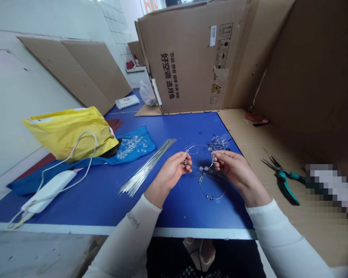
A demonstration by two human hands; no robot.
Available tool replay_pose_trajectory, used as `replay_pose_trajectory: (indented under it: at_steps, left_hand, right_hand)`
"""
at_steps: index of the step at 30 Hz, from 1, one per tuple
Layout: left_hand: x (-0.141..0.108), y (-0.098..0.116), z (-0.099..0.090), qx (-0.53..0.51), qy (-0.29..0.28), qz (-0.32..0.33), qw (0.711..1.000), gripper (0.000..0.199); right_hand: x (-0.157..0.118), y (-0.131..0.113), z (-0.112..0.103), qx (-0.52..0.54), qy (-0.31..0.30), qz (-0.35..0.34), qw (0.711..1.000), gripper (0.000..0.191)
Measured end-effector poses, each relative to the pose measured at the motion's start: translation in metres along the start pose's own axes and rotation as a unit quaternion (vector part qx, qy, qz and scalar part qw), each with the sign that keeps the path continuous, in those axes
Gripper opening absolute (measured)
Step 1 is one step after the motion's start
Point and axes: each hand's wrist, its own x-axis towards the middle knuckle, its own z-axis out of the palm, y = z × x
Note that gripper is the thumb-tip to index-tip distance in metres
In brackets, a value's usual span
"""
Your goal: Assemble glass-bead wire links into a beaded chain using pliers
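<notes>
Pinching a bead-strung wire loop (199, 156) between the closed fingertips of the left hand (169, 173) and right hand (230, 166) above the blue tabletop (174, 129), with a second beaded wire loop (211, 189) lying just below and loose clear beads (132, 146) heaped on a blue cloth (145, 141) off to the left.

Hands: bare left hand (170, 173) and right hand (234, 170), above the table (75, 208)
Top: white long-sleeved top, left sleeve (124, 243) and right sleeve (281, 235) reaching the wrists, crossing the table's front edge
Marking: small grey lettering (132, 219) on the left sleeve, near the table's front edge
Lower garment: dark clothing (174, 258), patterned low in frame, below the table
Footwear: pale shoes (198, 255) below the table
</notes>
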Motion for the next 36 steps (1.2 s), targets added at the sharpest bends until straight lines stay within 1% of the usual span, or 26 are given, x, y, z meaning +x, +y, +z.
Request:
replay_pose_trajectory:
  at_steps: [4, 7, 10, 12, 15, 17, 20, 23, 26, 28, 32, 36]
  left_hand:
    - [0.001, 0.001, 0.001, -0.005, 0.004, -0.021, 1.000, 0.018]
    - [0.002, 0.000, -0.001, -0.014, 0.009, -0.035, 0.999, 0.017]
    - [0.004, -0.001, -0.003, -0.030, 0.015, -0.033, 0.999, 0.016]
    - [0.005, -0.001, -0.004, -0.039, 0.019, -0.029, 0.999, 0.015]
    - [0.004, 0.000, -0.002, -0.040, 0.027, -0.025, 0.999, 0.015]
    - [0.004, 0.000, -0.002, -0.037, 0.028, -0.019, 0.999, 0.017]
    - [0.004, -0.001, -0.002, -0.028, 0.025, 0.000, 0.999, 0.018]
    - [0.003, -0.002, -0.003, -0.012, 0.022, 0.023, 0.999, 0.019]
    - [0.002, -0.002, -0.001, 0.011, 0.020, 0.035, 0.999, 0.019]
    - [0.002, -0.001, 0.000, 0.028, 0.018, 0.032, 0.999, 0.018]
    - [0.001, -0.001, 0.002, 0.060, 0.014, 0.017, 0.998, 0.018]
    - [0.001, -0.002, 0.001, 0.095, 0.020, 0.005, 0.995, 0.019]
  right_hand:
    - [0.002, 0.002, -0.003, -0.007, -0.008, 0.002, 1.000, 0.030]
    - [0.003, 0.004, -0.003, -0.011, 0.003, 0.006, 1.000, 0.031]
    - [0.003, 0.006, -0.002, -0.024, 0.016, 0.010, 1.000, 0.032]
    - [0.004, 0.008, -0.002, -0.064, 0.041, -0.005, 0.997, 0.031]
    - [0.005, 0.011, -0.002, -0.159, 0.082, -0.054, 0.982, 0.029]
    - [0.006, 0.012, -0.003, -0.213, 0.084, -0.071, 0.971, 0.026]
    - [0.006, 0.013, -0.004, -0.253, 0.064, -0.051, 0.964, 0.024]
    - [0.005, 0.011, -0.003, -0.246, 0.066, -0.033, 0.966, 0.027]
    - [0.004, 0.010, -0.001, -0.222, 0.066, -0.046, 0.972, 0.034]
    - [0.003, 0.009, -0.001, -0.212, 0.047, -0.053, 0.975, 0.037]
    - [0.003, 0.010, -0.001, -0.166, 0.012, -0.032, 0.986, 0.034]
    - [0.004, 0.010, -0.003, -0.125, 0.014, -0.028, 0.992, 0.030]
